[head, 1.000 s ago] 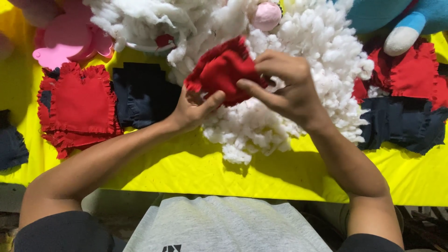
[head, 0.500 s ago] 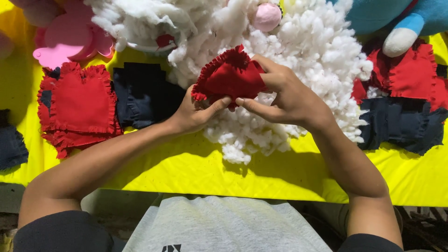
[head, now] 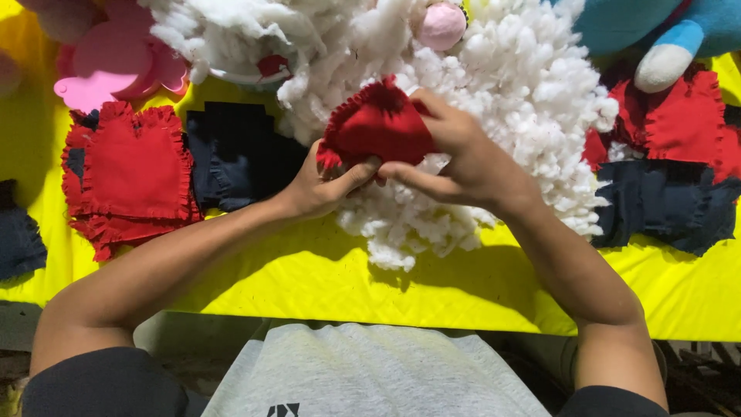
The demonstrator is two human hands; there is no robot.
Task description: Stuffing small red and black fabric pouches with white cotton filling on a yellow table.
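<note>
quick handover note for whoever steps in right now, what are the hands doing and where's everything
Left hand: pinches the lower edge of the red fabric pouch.
Right hand: grips the pouch from the right side.
Pouch: held above the white stuffing pile and already looks plump; whether it is full I cannot tell.
On the yellow table cover: flat red pieces and dark blue pieces at left lie unfilled, more red and blue pieces at right.

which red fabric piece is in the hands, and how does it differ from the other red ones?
The puffed red pouch, held between the left hand and right hand over the white stuffing. The red stack at left and red pieces at right lie flat on the yellow table.
</note>
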